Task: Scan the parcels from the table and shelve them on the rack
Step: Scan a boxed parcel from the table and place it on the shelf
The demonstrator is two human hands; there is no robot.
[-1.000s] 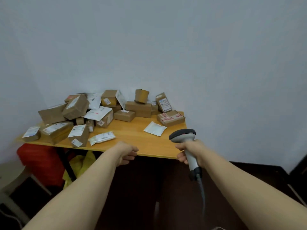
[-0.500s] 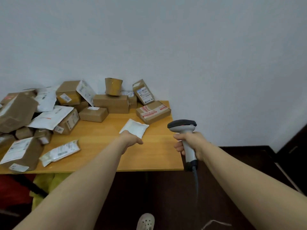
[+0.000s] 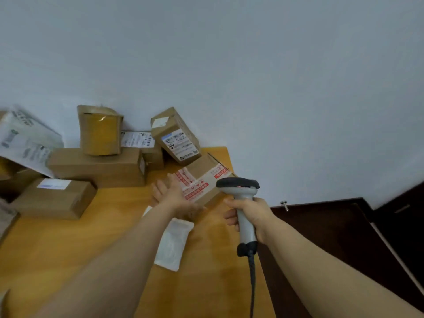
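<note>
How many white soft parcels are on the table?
2. A flat white pouch lies on the table under the left forearm; a large printed white bag leans on boxes at far left. More may hide beyond the left edge.

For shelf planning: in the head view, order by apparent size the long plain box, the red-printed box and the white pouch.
1. long plain box
2. red-printed box and white pouch: alike, both partly hidden; not ranked.
</note>
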